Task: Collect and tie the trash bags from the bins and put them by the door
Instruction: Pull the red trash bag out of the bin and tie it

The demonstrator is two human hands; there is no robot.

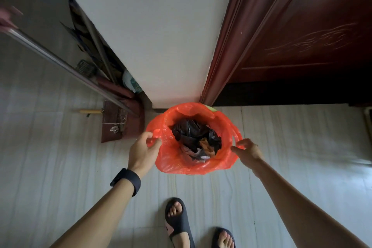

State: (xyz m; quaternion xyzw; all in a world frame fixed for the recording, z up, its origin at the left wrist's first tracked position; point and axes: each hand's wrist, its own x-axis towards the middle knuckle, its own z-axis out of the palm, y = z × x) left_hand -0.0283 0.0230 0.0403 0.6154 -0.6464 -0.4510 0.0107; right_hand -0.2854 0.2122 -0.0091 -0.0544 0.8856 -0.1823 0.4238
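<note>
Bag one, barely started

My left hand (144,150) and right hand (248,151) have fingers pinched on opposite rim edges of the red bag (181,165), which sits open on the floor (291,137) near the door (302,36). Not lifted or tied yet.

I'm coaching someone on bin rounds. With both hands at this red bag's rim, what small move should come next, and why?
Probably lift both edges up and inward to gather the mouth. The left hand and right hand each pinch opposite sides of the red bag, which is open and untied, with black trash showing inside.
</note>
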